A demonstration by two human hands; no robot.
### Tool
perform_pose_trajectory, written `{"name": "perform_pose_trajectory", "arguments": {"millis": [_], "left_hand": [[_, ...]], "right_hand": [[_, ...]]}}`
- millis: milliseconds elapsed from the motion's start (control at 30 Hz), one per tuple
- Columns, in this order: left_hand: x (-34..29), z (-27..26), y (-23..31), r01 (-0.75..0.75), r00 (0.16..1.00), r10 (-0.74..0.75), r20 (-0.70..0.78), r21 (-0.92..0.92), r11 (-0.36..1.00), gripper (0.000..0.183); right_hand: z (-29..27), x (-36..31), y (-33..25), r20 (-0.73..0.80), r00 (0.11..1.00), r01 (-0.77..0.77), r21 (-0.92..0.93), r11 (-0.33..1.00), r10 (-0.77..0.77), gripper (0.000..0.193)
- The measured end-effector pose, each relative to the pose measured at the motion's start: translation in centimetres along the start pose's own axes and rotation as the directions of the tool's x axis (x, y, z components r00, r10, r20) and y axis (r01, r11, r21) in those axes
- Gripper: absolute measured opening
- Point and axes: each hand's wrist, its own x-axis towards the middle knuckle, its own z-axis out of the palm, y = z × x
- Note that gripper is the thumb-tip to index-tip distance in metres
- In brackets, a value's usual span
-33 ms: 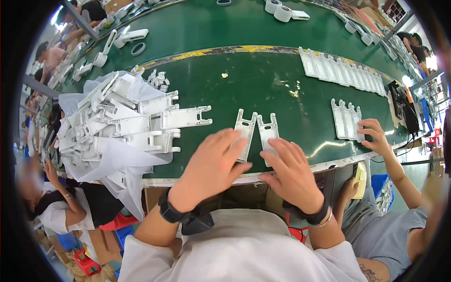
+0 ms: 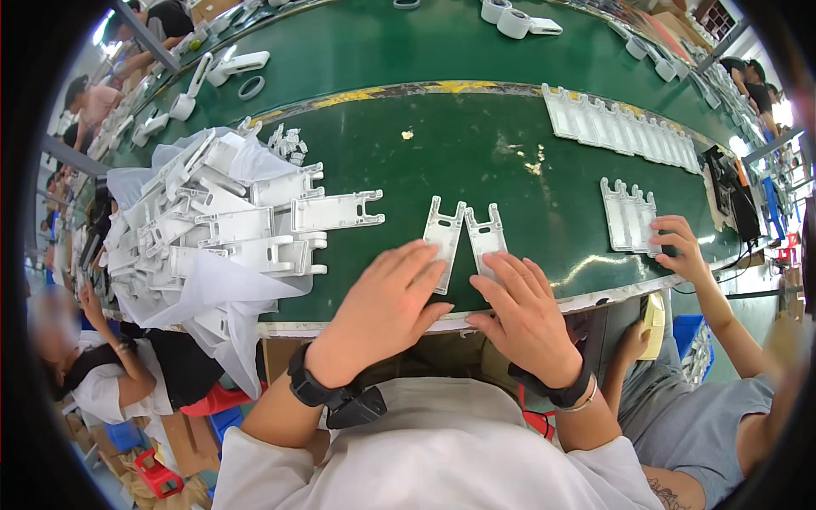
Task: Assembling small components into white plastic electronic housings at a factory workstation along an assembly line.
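Two white plastic housings with forked ends lie side by side on the green table, forks pointing away from me. My left hand [image 2: 380, 293] rests against the near left edge of the left housing [image 2: 444, 235], its fingers stretched out and the thumb apart. Over the near end of the right housing [image 2: 484, 240] lie the fingertips of my right hand [image 2: 529, 316], also stretched, covering part of it. Neither hand is closed round anything. To the left, another such housing [image 2: 337, 211] sticks out of a heap of white parts [image 2: 195, 212] on thin white wrapping.
A long row of white housings [image 2: 620, 127] stands at the far right, a shorter row [image 2: 627, 217] nearer. A co-worker's hand [image 2: 678, 242] touches the short row. Small white pieces [image 2: 287, 144] lie beside the heap. Yellow-black tape [image 2: 357, 98] crosses the table.
Both hands have shifted very slightly, the right fingers settling closer together over the right housing. The housings stay in place.
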Motion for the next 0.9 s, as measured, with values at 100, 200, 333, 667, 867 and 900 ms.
{"name": "perform_pose_trajectory", "arguments": {"millis": [100, 200, 333, 667, 867, 900], "left_hand": [[0.0, 0.7, 0.9, -0.096, 0.994, 0.091, 0.067, 0.070, 0.993, 0.040], [0.4, 2.0, 2.1, -0.106, 0.993, 0.089, 0.081, 0.239, 0.965, 0.036], [1.3, -2.4, -0.2, 0.010, 1.000, -0.010, 0.002, 0.033, 0.999, 0.035], [3.1, -4.9, -4.4, -0.029, 0.999, 0.010, 0.051, 0.374, 0.927, 0.042], [5.0, -0.3, 0.5, 0.173, 0.982, -0.187, -0.011, 0.442, 0.880, 0.033], [5.2, 0.3, 0.5, 0.247, 0.962, -0.271, -0.004, 0.422, 0.872, 0.032]], "right_hand": [[1.1, -0.2, 0.6, -0.029, 0.999, 0.024, 0.020, 0.999, -0.024, 0.045], [1.1, 0.5, 0.1, -0.038, 0.999, 0.021, 0.083, 0.996, -0.017, 0.046], [0.3, 0.1, 0.3, -0.040, 0.999, -0.013, 0.030, 0.999, 0.015, 0.042], [0.8, 1.0, 1.3, -0.134, 0.991, -0.003, 0.017, 1.000, 0.005, 0.023], [0.8, 0.3, 1.5, -0.172, 0.983, -0.063, 0.010, 0.998, 0.064, 0.021], [0.8, 0.2, 1.5, -0.178, 0.981, -0.082, -0.004, 0.997, 0.080, 0.020]]}}
